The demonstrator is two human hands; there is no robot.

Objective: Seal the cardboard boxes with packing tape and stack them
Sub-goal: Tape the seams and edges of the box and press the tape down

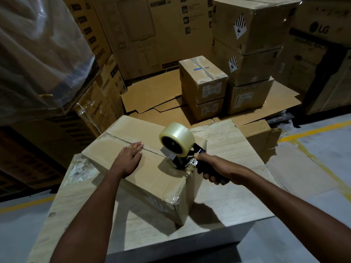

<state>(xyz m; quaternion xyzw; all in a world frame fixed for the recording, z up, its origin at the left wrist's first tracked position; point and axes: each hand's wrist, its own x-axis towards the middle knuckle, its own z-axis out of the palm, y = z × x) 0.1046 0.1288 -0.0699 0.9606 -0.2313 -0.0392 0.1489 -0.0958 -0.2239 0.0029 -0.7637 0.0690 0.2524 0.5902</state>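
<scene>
A brown cardboard box [117, 143] rests on a pale wooden table [224, 202], its top flaps closed along a seam that runs left to right. My left hand [129, 158] lies flat on the near flap with fingertips at the seam. My right hand [210, 169] grips the black handle of a tape dispenser [180, 158], which sits on the box top near its right edge. A roll of clear packing tape [177, 137] is mounted on the dispenser. Clear tape shows on the box's near right corner.
Behind the table, a stack of two small sealed boxes [204, 80] stands beside a taller stack of three boxes [250, 54] on flattened cardboard sheets [152, 95]. Large appliance cartons line the back, a plastic-wrapped load [38, 54] looms left, and a low box [262, 137] sits right of the table.
</scene>
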